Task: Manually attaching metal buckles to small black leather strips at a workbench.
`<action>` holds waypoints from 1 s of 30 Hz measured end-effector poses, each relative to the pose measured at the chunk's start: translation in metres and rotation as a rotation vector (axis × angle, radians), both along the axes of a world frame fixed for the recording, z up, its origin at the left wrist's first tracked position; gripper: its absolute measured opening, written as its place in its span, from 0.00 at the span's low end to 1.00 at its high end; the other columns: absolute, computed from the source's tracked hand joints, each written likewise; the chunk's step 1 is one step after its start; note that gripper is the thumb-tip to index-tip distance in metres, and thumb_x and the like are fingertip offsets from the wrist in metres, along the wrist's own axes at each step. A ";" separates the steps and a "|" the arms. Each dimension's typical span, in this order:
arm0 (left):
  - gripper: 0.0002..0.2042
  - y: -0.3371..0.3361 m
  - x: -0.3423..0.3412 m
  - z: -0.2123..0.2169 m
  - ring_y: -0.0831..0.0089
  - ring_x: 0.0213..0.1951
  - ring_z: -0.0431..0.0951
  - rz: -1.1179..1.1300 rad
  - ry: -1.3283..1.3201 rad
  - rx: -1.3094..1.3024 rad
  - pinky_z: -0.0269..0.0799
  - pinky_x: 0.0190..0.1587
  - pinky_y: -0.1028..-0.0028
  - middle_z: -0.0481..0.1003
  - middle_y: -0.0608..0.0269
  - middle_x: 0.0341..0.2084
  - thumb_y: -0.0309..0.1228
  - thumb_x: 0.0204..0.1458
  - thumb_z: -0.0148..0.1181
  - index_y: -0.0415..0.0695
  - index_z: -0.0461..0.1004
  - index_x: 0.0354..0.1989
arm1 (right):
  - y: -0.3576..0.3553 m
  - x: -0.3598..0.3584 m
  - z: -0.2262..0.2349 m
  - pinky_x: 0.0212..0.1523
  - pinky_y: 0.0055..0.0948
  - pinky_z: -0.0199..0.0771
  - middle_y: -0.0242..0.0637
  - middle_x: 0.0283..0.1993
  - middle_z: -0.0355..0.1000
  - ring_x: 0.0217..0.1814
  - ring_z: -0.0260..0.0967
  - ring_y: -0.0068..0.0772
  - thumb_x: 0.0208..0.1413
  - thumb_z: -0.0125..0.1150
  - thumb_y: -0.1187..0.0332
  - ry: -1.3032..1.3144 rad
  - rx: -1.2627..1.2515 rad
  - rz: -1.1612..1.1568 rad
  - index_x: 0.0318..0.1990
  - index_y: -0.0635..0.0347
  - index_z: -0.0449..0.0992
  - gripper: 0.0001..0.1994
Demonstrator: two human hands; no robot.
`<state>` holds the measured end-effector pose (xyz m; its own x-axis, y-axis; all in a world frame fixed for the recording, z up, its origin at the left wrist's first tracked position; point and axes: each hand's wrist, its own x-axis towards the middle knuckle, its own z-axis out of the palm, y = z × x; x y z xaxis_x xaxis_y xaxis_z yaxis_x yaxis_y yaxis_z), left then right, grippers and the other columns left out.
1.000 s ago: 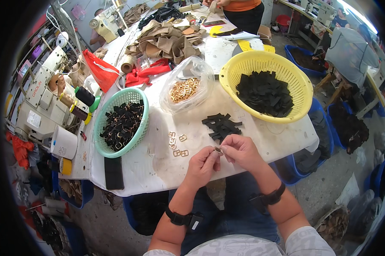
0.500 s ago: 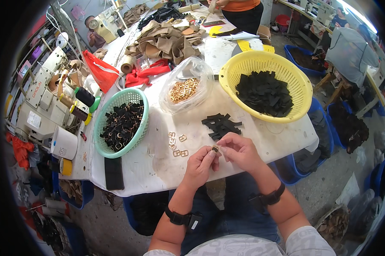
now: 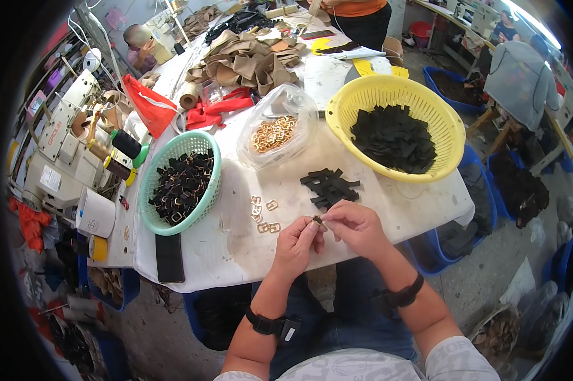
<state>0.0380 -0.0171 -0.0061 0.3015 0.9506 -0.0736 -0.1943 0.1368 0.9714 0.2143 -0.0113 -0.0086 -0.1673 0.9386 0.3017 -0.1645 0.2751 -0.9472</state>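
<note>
My left hand (image 3: 295, 244) pinches a small gold buckle with a black webbing strip (image 3: 317, 220) at its fingertips, just above the table's front edge. Closed fingertips of my right hand (image 3: 357, 228) meet the same piece from the right; the fingers partly hide it. Just beyond the hands lies a pile of loose black strips (image 3: 329, 187). Several loose gold buckles (image 3: 263, 216) are scattered left of that pile. More gold buckles (image 3: 273, 134) fill an open clear plastic bag (image 3: 289, 101).
A green basket (image 3: 215, 184) of strips with buckles stands left, a yellow basket (image 3: 451, 149) of black strips right. A black phone (image 3: 169, 259) lies at the front-left edge. Sewing machines (image 3: 64, 149) and thread spools line the left; brown pieces (image 3: 248, 60) are heaped behind. Another person (image 3: 362, 9) stands opposite.
Both hands stay close together, and the small piece between them has tilted slightly. At the far left, a seated person has raised a hand toward the head.
</note>
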 end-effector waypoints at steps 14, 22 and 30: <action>0.11 0.000 -0.001 -0.001 0.77 0.24 0.72 -0.010 -0.011 -0.007 0.68 0.28 0.80 0.72 0.65 0.25 0.30 0.66 0.47 0.37 0.73 0.37 | 0.001 -0.001 -0.004 0.29 0.17 0.66 0.30 0.35 0.72 0.30 0.66 0.15 0.56 0.59 0.81 -0.022 0.013 0.020 0.39 0.64 0.77 0.06; 0.10 -0.001 0.001 -0.001 0.80 0.25 0.72 0.003 0.001 0.005 0.67 0.29 0.81 0.73 0.66 0.26 0.28 0.65 0.48 0.36 0.74 0.40 | -0.001 -0.002 0.000 0.28 0.18 0.65 0.31 0.32 0.71 0.27 0.65 0.15 0.54 0.66 0.74 0.052 -0.127 0.017 0.37 0.64 0.76 0.06; 0.07 -0.003 0.003 -0.001 0.84 0.25 0.69 -0.030 0.133 0.138 0.67 0.30 0.81 0.72 0.68 0.23 0.25 0.64 0.50 0.36 0.74 0.40 | -0.001 -0.004 0.002 0.26 0.17 0.67 0.31 0.29 0.70 0.25 0.67 0.15 0.51 0.70 0.68 -0.189 -0.034 -0.029 0.37 0.66 0.76 0.11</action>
